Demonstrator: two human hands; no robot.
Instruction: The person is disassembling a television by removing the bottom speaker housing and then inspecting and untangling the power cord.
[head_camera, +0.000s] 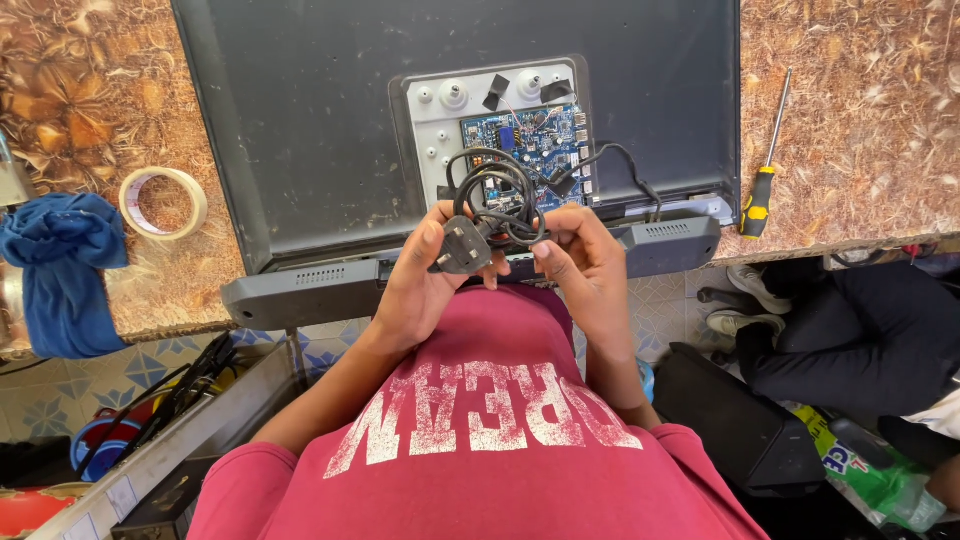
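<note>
Below a red shirt (480, 440), left hand (425, 285) grips the black plug (460, 247) while right hand (585, 270) pinches its coiled cable (500, 200) at frame centre, bundled off the open television back (330, 120).

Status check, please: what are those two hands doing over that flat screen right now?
Left hand shut on black plug. Right hand shut on coiled power cord. Open circuit board directly behind; screwdriver clear, off right.
</note>
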